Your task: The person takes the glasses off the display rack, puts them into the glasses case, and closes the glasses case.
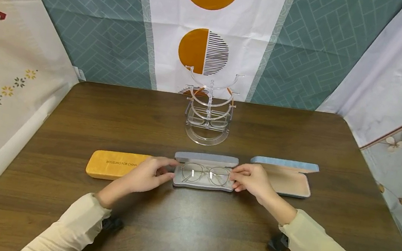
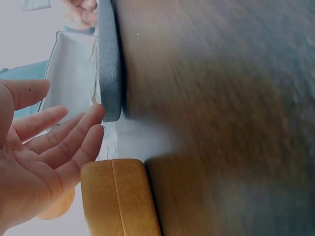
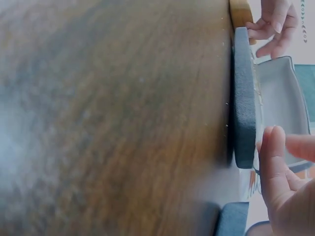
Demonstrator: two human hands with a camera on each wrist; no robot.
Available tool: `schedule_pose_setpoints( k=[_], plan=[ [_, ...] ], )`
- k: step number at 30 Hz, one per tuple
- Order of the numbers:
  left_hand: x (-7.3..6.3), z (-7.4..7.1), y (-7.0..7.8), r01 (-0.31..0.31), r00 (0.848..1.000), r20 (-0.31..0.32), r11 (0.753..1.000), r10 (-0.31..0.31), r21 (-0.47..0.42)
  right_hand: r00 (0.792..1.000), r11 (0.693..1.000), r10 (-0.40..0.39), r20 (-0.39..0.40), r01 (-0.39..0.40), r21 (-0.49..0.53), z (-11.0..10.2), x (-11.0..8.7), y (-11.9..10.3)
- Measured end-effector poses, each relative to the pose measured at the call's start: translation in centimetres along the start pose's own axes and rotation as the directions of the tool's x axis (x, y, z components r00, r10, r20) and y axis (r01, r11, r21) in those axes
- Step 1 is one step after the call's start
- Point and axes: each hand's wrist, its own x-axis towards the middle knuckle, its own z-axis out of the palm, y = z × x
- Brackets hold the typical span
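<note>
A pair of thin wire-framed eyeglasses (image 1: pixel 206 174) lies in an open grey glasses case (image 1: pixel 203 185) whose lid stands raised behind it. At the left end of that case is my left hand (image 1: pixel 150 173), its fingers spread and loosely bent, fingertips at the rim. In the left wrist view, this hand (image 2: pixel 54 147) holds nothing. My right hand (image 1: pixel 254 180) is at the case's right end, by the edge of the eyeglasses. The right wrist view shows this hand's (image 3: pixel 290 182) fingers fairly straight at the rim, the thumb apart.
A closed yellow glasses case (image 1: pixel 115 164) with printed lettering lies on the left, partly behind my left hand. To the right stands an open light-blue case (image 1: pixel 290 183). Behind them, a clear tiered display stand (image 1: pixel 205 137) bears other glasses on the brown table (image 1: pixel 185 231).
</note>
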Motion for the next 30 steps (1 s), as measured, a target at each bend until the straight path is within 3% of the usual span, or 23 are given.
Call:
schedule_pose_setpoints(
  k=[8,13,17,24,30],
  plan=[
    [-0.2,-0.5,-0.2,0.053,0.995,-0.082,0.995,-0.060,-0.079,0.998,0.998,-0.042,-0.039,0.041,-0.039,-0.7,-0.5,-0.5],
    [0.0,-0.5,-0.4,0.058,0.983,-0.166,0.988,-0.081,-0.140,0.997,0.996,-0.064,-0.053,0.061,-0.057,-0.9,-0.8,-0.6],
    [0.2,-0.5,-0.3,0.084,0.972,-0.197,0.973,-0.128,-0.216,0.994,0.990,-0.092,-0.051,0.086,-0.112,-0.8,-0.8,-0.8],
    [0.9,0.0,-0.1,0.215,0.961,-0.114,0.942,-0.250,-0.257,0.997,0.973,-0.063,-0.052,0.050,-0.223,-0.5,-0.9,-0.9],
    [1.7,0.5,0.0,0.337,0.925,-0.047,0.874,-0.376,-0.349,1.000,0.971,-0.007,-0.024,0.001,-0.239,-0.2,-0.4,-0.8]
  ],
)
